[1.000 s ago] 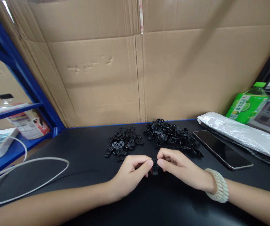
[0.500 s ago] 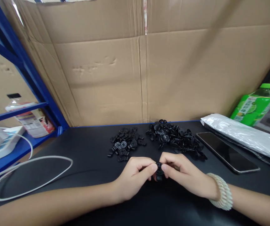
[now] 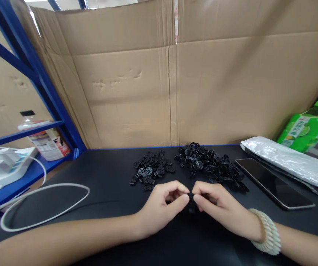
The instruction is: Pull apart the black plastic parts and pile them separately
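Between the fingertips of both hands is a small black plastic part (image 3: 191,201), mostly covered by the fingers. My left hand (image 3: 166,201) pinches its left side, thumb and forefinger closed on it. From the right, my right hand (image 3: 216,203) pinches the same part; a pale coiled band (image 3: 266,232) circles that wrist. Beyond the left hand lies a pile of small black parts with round perforated discs (image 3: 150,168). A larger heap of black disc-shaped parts (image 3: 211,160) lies beyond the right hand.
A phone (image 3: 275,183) and a silvery plastic package (image 3: 289,159) lie at the right, near a green bottle (image 3: 305,127). On the left are a white cable (image 3: 48,188), a power strip (image 3: 9,170) and a bottle on a blue shelf (image 3: 48,144). Cardboard (image 3: 131,96) stands behind.
The held part has turned so its round perforated face no longer shows clearly. Both hands stay pinched on it. The whole view has shifted slightly, moving things right in the picture.
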Motion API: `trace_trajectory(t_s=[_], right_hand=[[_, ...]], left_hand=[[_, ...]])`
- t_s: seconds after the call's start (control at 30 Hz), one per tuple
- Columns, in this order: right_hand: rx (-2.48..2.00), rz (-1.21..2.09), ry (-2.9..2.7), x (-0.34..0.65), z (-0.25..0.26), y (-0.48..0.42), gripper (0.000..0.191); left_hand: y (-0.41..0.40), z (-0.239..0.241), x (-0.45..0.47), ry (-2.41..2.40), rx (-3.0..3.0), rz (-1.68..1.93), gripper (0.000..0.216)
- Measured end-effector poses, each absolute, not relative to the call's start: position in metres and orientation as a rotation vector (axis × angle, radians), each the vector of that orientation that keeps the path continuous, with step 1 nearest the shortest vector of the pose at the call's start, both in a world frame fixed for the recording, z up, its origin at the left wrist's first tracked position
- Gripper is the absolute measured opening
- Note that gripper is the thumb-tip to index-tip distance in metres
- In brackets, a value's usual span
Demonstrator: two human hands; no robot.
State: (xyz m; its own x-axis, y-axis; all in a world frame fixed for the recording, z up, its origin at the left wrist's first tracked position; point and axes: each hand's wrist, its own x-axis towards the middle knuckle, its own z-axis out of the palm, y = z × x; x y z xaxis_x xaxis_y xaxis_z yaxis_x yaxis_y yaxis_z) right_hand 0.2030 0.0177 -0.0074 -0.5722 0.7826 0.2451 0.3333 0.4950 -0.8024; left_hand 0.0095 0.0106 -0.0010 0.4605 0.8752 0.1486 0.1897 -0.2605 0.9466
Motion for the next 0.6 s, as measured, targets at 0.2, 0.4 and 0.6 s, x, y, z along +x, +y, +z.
trace_trajectory(t_s=[0.2,0.4,0.6], right_hand=[[-0.913,1.075,-2.116,0.204,-0.007,0.019,0.031],[-0.924,1.137,-2.091,0.205,-0.004,0.02,0.032],[-0.904,1.131,-2.092,0.205,-0.005,0.022,0.037]], left_hand=[[0.03,0.036,-0.002,0.977,1.957,0.87,0.01],[0.07,0.094,-0.047,1.349,2.412,0.549,0.011],[0.09,0.082,-0.062,1.404,2.491,0.274,0.018]])
